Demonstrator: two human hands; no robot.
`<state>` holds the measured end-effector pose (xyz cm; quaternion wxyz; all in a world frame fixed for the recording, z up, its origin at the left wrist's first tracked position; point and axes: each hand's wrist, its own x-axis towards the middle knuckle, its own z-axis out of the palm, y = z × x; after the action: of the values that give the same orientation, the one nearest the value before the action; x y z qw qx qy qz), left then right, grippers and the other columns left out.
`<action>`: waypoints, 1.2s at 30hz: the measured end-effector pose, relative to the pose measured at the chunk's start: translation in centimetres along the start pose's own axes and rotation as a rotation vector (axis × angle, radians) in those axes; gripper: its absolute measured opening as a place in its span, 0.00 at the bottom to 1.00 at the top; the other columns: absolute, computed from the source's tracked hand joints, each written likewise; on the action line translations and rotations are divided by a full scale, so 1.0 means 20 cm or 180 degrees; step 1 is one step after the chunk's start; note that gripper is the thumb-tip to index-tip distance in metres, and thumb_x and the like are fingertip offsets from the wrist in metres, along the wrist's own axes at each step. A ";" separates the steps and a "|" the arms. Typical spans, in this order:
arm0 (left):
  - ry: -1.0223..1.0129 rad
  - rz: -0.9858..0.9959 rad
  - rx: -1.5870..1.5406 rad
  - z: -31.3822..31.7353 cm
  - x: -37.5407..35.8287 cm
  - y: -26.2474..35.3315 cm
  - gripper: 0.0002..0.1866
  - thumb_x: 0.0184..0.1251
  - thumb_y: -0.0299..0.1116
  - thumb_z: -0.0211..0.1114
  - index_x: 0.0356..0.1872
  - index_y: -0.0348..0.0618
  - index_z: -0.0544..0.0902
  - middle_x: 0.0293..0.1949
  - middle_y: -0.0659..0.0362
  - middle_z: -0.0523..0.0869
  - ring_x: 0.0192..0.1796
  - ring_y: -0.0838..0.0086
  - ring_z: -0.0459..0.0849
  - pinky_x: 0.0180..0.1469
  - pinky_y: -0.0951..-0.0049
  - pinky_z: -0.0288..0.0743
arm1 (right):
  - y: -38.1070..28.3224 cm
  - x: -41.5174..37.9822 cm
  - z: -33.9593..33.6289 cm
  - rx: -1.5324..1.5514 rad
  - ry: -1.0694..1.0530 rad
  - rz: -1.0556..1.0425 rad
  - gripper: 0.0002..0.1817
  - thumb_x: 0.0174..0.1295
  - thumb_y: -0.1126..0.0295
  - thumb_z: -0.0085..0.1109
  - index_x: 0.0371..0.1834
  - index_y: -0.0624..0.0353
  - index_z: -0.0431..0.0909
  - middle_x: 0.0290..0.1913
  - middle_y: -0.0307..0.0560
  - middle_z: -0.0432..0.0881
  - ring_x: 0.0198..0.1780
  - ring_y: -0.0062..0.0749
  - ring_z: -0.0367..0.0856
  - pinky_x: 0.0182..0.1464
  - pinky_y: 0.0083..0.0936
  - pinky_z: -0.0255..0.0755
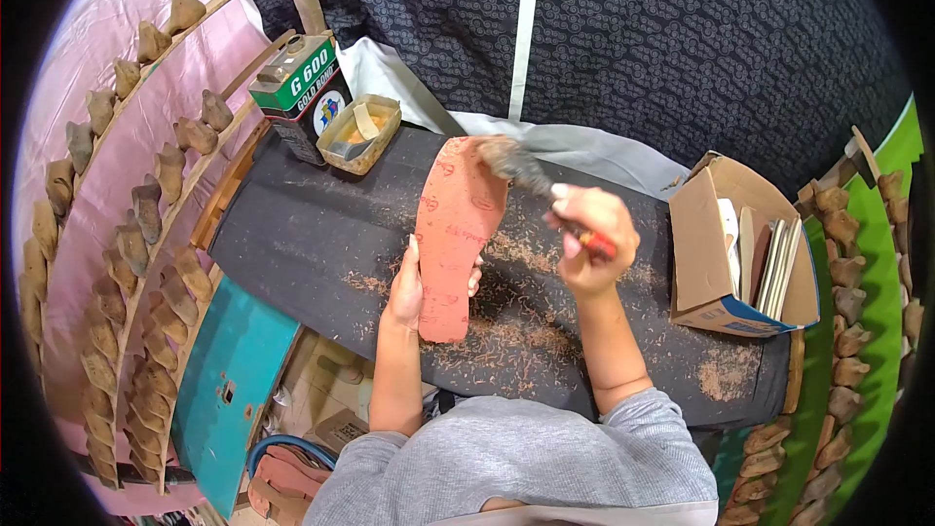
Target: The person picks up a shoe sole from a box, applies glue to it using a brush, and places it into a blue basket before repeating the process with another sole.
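Observation:
A reddish sole-shaped sheet (454, 234) with printed marks is held upright over the dark table. My left hand (409, 287) grips it near its lower, narrow end, with the thumb at the left edge and fingertips showing at the right edge. My right hand (596, 239) is closed around the red-tipped handle of a brush (521, 168). The brush's bristle end is blurred and meets the sheet's upper right edge. Brown shavings lie on the table around and below the sheet.
The dark table (312, 224) has a can (302, 97) and a tray (360, 134) at back left. A cardboard box (706, 253) with flat pieces sits at right. Racks of foot-shaped forms (146, 219) flank both sides. A dark patterned curtain (662, 49) hangs behind.

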<state>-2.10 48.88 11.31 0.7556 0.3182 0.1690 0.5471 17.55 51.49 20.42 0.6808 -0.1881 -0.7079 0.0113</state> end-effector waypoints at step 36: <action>0.0724 0.0797 0.0214 -0.13 -0.05 0.04 0.25 0.70 0.45 0.34 0.67 0.54 0.50 0.46 0.43 0.77 0.35 0.60 0.81 0.38 0.60 0.79 | 0.80 -0.26 0.35 -0.0106 -0.0934 0.1641 0.11 0.53 0.85 0.49 0.39 0.61 0.72 0.38 0.50 0.79 0.38 0.36 0.81 0.42 0.26 0.73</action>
<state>-4.66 48.89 9.77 0.6464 0.2980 0.2306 0.6634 14.76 66.56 10.59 0.5426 -0.3692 -0.7277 0.1992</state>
